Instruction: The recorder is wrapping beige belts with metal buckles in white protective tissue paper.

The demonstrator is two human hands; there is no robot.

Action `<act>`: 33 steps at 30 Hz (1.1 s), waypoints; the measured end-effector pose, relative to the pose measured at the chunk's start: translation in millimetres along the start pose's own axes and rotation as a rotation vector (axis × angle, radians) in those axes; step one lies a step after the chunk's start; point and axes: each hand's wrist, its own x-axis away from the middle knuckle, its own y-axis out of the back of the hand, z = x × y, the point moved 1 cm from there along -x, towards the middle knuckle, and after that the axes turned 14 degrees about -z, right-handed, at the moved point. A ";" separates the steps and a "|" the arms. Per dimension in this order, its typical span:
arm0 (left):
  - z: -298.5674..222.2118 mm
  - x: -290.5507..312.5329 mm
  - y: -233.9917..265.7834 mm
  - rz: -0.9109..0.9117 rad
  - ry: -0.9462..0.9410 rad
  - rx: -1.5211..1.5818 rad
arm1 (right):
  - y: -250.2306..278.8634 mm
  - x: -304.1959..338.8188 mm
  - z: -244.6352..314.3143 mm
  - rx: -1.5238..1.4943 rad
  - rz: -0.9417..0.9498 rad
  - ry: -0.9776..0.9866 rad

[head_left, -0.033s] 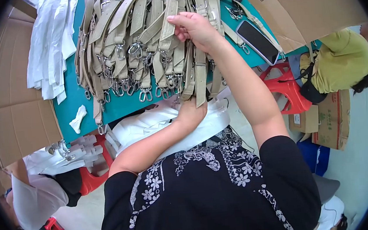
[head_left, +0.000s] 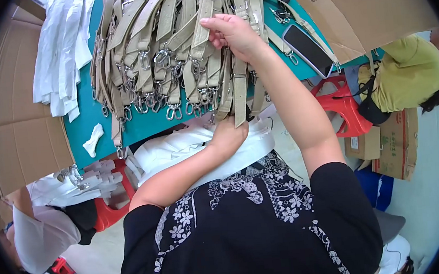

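A thick heap of beige straps (head_left: 165, 24) with silver buckles and swivel clasps lies across the table, many ends hanging towards its near edge. My right hand (head_left: 235, 35) is closed over the heap's right part, thumb and forefinger pinching at a strap (head_left: 203, 33); the other fingers are curled. Lower down, at the near edge, my left hand (head_left: 230, 136) is closed round the hanging end of another strap (head_left: 240, 101). Its fingertips are hidden behind that strap. White strips (head_left: 194, 149) lie below the edge, under my left forearm.
On the green table (head_left: 85, 143) are white strips (head_left: 60, 51), a small white scrap (head_left: 93, 140) and a phone (head_left: 307, 51). Open cardboard boxes (head_left: 24, 117) flank it. Red stools (head_left: 339, 108) and two co-workers, one in a yellow top (head_left: 407, 76), are at the sides.
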 end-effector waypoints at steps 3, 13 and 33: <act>-5.3 17.7 13.4 0.161 -0.686 -0.687 | 2.2 4.4 0.5 0.151 -0.068 0.058; 27.2 39.9 47.1 -0.219 -0.884 -0.454 | 13.8 79.5 5.3 0.430 -0.384 0.612; 140.7 76.8 140.5 -0.081 0.437 -0.138 | -57.4 160.7 -133.9 0.859 0.313 0.590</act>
